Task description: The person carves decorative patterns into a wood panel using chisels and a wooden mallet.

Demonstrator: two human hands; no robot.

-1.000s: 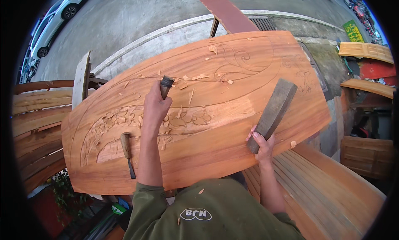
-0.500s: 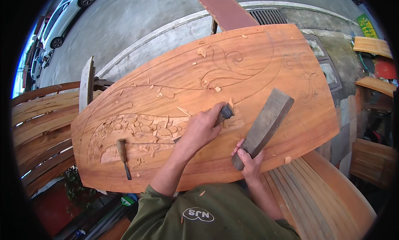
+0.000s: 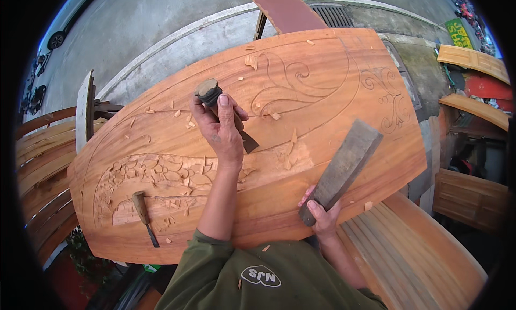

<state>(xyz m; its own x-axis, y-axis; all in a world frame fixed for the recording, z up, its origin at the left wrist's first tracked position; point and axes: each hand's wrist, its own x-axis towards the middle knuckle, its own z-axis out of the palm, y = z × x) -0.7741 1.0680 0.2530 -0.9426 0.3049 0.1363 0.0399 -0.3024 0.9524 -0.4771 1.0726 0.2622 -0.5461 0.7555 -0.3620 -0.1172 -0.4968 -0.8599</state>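
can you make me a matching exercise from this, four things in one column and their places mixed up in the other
1. Black-banded chisel
2. Grey block
3. Plain-handled chisel
4. Dark red board

a. In the right hand's grip
b. Beyond the wooden panel's far edge
c. In the left hand's grip
d. Lying on the panel, left of the left forearm

Pairs: 1-c, 2-a, 3-d, 4-b

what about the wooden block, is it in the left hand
No, the right hand grips the wooden block by one end; the left hand holds a chisel.
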